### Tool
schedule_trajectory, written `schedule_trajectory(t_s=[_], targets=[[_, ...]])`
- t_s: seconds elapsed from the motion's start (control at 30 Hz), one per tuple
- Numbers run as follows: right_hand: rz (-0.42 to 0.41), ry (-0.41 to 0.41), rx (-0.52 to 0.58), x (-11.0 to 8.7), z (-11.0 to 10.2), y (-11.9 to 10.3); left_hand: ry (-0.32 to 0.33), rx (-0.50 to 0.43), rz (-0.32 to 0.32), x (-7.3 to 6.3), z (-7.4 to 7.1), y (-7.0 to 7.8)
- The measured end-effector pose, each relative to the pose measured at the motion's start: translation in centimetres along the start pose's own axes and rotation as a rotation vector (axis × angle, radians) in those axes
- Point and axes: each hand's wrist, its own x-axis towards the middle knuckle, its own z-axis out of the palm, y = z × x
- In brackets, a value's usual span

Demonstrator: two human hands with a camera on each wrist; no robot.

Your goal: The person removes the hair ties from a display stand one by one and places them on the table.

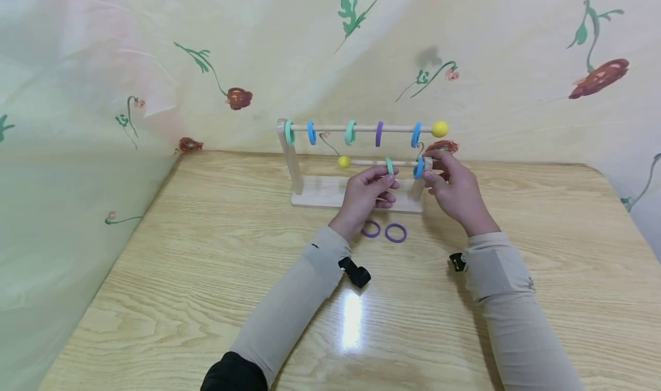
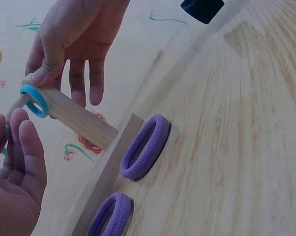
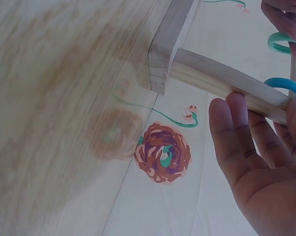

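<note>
A wooden stand (image 1: 330,187) carries two rods with hair ties on them. My left hand (image 1: 364,198) pinches a green hair tie (image 1: 389,165) on the lower rod, with thumb and index finger at its lower edge. At that rod's right end, my right hand (image 1: 457,191) grips the top of the short post (image 2: 86,115), its thumb on the near side. A blue hair tie (image 1: 418,169) hangs on the rod beside this post, close to the right thumb. Two purple hair ties (image 1: 396,233) (image 2: 145,147) lie on the table in front of the base.
Green, blue and purple hair ties are spaced along the upper rod (image 1: 366,128). It ends in a yellow ball (image 1: 440,129) at the right; another yellow ball (image 1: 344,162) tips the lower rod at the left. Behind the wooden table (image 1: 206,236) hangs a flower-patterned sheet (image 1: 289,52).
</note>
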Motion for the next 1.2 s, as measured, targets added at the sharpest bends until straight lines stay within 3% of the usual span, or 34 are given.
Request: schedule_trajectory(t_s=[0.5,0.67,1.2], targets=[[-0.005,0.009,-0.012,0.0,0.1,0.1,0.079,0.099,0.071,-0.6,-0.3,0.1],[-0.010,0.013,-0.013,0.0,0.2,0.2,0.078,0.078,0.089,-0.9,-0.7,0.2],[-0.018,0.000,-0.017,0.0,0.1,0.1,0.153,0.070,0.144,-1.3,-3.1,0.7]])
